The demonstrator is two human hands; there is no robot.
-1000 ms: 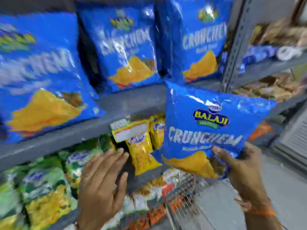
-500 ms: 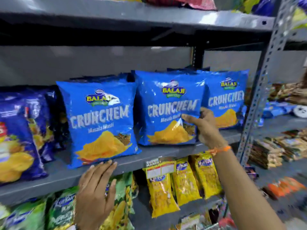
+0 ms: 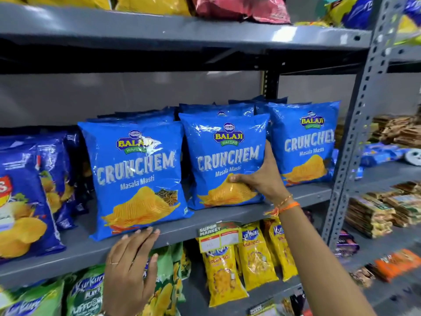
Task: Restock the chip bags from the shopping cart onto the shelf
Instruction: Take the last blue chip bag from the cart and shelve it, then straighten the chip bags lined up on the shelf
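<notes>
Fingers of the right hand (image 3: pixel 262 181) wrap the lower right edge of the middle blue Crunchem bag (image 3: pixel 224 160), thumb on its front, the grip holding it upright on the grey shelf (image 3: pixel 227 218) between two matching bags, the left Crunchem bag (image 3: pixel 136 179) and the right Crunchem bag (image 3: pixel 305 144). The left hand (image 3: pixel 131 270) lies flat and spread wide against the shelf's front edge, holding nothing, fingertips just under the left bag. Yellow snack packs (image 3: pixel 241 261) hang on the tier below, beside a price tag (image 3: pixel 219 236).
</notes>
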